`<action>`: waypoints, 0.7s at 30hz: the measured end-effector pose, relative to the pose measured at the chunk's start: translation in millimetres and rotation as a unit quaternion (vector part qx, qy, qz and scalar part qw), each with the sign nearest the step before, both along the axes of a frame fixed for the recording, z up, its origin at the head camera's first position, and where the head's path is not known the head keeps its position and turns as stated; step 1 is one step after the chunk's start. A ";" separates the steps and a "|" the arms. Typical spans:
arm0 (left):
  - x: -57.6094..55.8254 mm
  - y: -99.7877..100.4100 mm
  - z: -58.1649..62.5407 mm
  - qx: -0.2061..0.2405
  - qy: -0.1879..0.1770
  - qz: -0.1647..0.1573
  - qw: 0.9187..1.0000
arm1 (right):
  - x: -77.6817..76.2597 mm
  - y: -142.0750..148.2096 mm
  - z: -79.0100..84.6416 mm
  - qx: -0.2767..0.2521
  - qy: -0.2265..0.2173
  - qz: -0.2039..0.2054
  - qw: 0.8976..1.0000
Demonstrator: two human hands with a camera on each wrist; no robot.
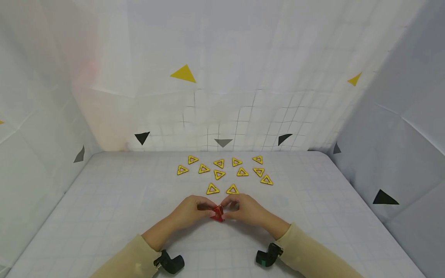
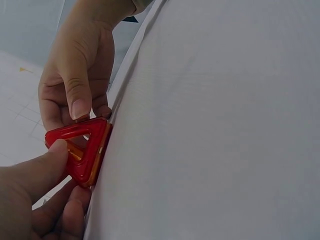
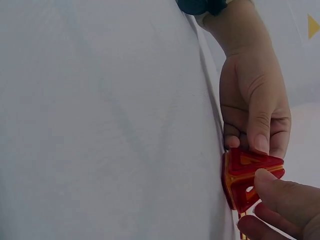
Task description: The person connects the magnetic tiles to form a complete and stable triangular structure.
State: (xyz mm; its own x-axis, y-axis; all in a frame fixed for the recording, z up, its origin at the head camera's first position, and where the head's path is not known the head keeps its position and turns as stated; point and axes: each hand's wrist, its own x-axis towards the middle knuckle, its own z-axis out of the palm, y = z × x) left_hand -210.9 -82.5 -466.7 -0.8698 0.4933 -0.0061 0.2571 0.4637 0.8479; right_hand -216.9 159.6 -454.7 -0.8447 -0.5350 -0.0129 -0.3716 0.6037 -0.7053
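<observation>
Near the front middle of the white table, both hands hold red triangular magnetic tiles (image 1: 218, 213) with open centres and orange edges. In the right wrist view, two tile faces (image 3: 250, 162) meet along an edge at an angle, their base at the cloth. My left hand (image 1: 187, 211) pinches the left side, its thumb laid on the front face in the left wrist view. From the right, my right hand (image 1: 246, 209) pinches the other side; its thumb (image 3: 270, 182) presses a face in the right wrist view. The tiles' far side is hidden behind the fingers.
Beyond the hands, several yellow triangular tiles lie flat and scattered, the closest being a left one (image 1: 213, 193) and a right one (image 1: 232, 192). White cloth walls (image 1: 222, 112) with printed triangles enclose the table (image 1: 121, 193) at the back and sides.
</observation>
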 end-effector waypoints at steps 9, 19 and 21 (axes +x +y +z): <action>0.0 1.9 2.4 0.004 0.001 -0.010 1.000 | -1.9 9.8 10.5 0.023 -0.002 0.005 1.000; -1.0 10.3 0.8 0.018 0.005 -0.030 0.999 | -5.2 31.0 25.9 0.024 0.016 -0.007 1.000; -0.8 10.4 0.7 0.021 0.007 -0.032 0.999 | -6.4 35.7 28.2 0.024 0.018 -0.013 0.999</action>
